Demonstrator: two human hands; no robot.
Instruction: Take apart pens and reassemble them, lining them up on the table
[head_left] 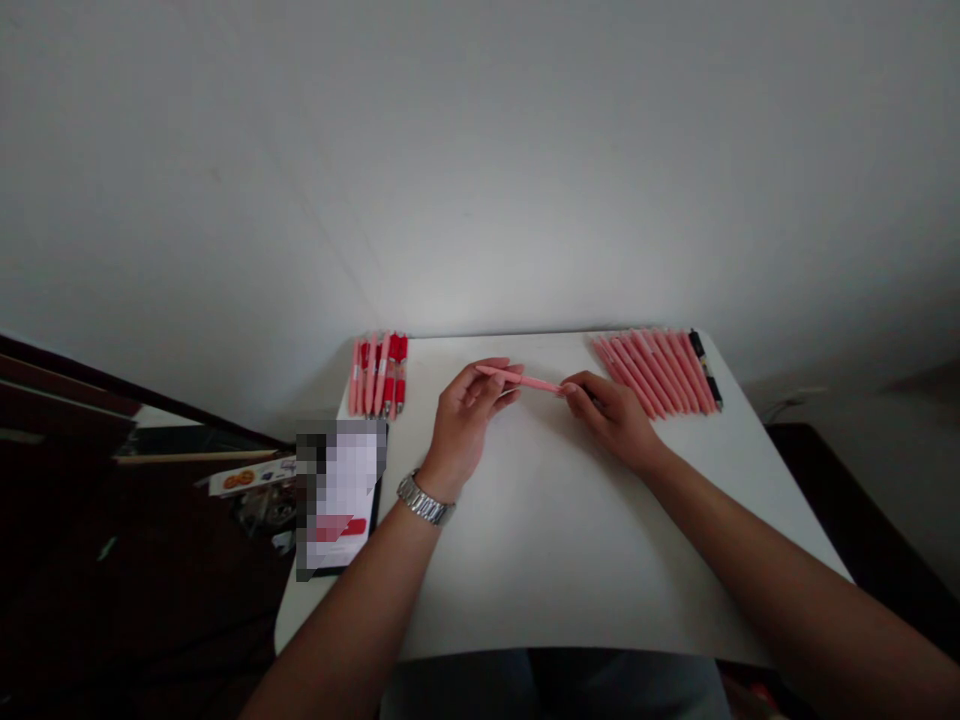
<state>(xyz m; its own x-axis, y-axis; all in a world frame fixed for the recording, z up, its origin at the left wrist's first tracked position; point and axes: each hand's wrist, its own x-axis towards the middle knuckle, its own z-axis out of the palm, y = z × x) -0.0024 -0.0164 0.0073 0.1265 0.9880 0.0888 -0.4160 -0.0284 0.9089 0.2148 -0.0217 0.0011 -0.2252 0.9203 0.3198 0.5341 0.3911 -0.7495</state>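
A pink pen is held level above the white table, spanning the gap between my two hands. My left hand, with a metal watch on its wrist, pinches the pen near its left end between thumb and fingers. At the pen's right end, the fingertips of my right hand are closed on it. Pink pens lie side by side in a slanted row beyond my right hand, with a black pen at the row's right end.
Pink and red pens lie together at the table's back left corner. Below them a tablet-like device, partly blurred out, lies along the left edge. A grey wall rises behind the table. Dark clutter sits beyond the left edge.
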